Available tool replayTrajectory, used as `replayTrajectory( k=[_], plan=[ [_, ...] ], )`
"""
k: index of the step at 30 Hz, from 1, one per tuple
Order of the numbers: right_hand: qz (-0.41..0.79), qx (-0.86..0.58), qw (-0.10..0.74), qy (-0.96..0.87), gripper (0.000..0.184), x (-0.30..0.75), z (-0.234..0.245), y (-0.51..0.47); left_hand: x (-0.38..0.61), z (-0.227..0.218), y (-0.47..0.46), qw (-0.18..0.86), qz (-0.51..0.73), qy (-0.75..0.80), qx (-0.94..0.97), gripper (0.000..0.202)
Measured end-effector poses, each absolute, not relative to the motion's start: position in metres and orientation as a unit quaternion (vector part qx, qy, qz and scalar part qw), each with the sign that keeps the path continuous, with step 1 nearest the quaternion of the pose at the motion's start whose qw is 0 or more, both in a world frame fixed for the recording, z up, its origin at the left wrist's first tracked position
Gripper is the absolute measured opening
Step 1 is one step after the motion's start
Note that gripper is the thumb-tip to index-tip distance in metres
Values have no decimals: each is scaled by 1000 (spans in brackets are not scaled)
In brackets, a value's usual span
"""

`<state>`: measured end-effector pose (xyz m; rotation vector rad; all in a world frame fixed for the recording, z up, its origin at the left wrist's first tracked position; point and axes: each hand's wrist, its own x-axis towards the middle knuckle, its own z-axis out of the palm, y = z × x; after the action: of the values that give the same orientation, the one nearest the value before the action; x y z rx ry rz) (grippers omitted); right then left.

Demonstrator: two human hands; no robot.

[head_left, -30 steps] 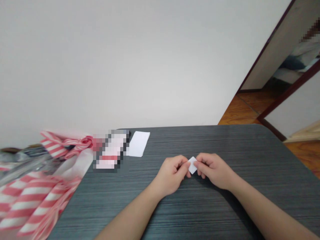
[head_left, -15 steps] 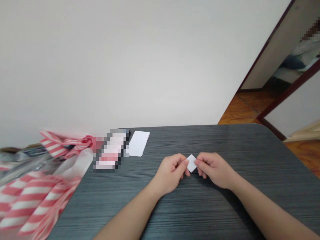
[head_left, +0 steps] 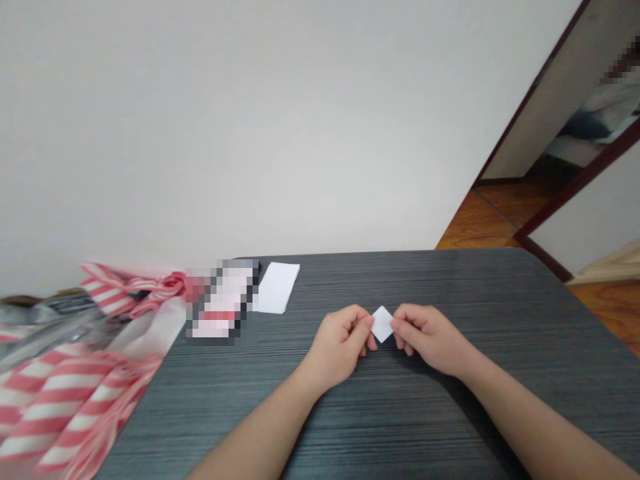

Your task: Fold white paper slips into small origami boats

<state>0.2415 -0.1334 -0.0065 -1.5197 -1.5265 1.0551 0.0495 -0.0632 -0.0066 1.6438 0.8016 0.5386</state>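
A small piece of folded white paper (head_left: 383, 325), diamond-shaped with a faint crease across it, is held between my hands just above the dark table (head_left: 400, 420). My left hand (head_left: 345, 340) pinches its left corner between thumb and fingers. At the right corner, my right hand (head_left: 430, 339) grips it the same way. The other fingers of both hands are curled beneath, partly hidden.
A stack of white paper (head_left: 278, 288) lies at the table's back left. Beside it is a blurred-out, phone-like object (head_left: 225, 300). Red-and-white striped fabric (head_left: 65, 400) and plastic bags sit left of the table. A white wall (head_left: 300, 133) rises behind.
My left hand has shifted slightly left and up along the paper's corner, so more of the paper and its crease shows. My right hand has barely moved.
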Motion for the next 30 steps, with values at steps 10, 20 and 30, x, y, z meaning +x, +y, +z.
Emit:
replayTrajectory(
  k=[10, 20, 30],
  plan=[
    [406, -584, 365, -601, 31, 243, -3, -135, 51, -7, -62, 588, 231, 345, 695, 34],
    [402, -586, 377, -594, 32, 243, -6, -134, 50, -9, -62, 588, 238, 339, 695, 34],
    [402, -582, 392, -587, 30, 245, -8, -135, 49, -9, -62, 590, 245, 339, 690, 32]
  ],
)
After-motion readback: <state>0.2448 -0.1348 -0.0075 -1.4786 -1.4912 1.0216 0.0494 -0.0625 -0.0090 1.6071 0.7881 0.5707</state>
